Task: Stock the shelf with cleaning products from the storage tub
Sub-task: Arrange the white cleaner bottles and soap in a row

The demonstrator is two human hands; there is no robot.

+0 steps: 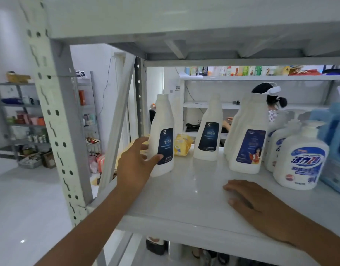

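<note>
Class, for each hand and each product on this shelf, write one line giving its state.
left hand, grips the leftmost bottle.
right hand, open, flat on the shelf.
leftmost bottle, upright, held.
middle bottle, upright, untouched.
blue-label bottle, upright, untouched.
pump bottle, upright, untouched.
yellow pack, lying behind the bottles.

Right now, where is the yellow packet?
In the head view, the yellow packet lies left of centre on the shelf, between the leftmost bottle and the second bottle.
</note>
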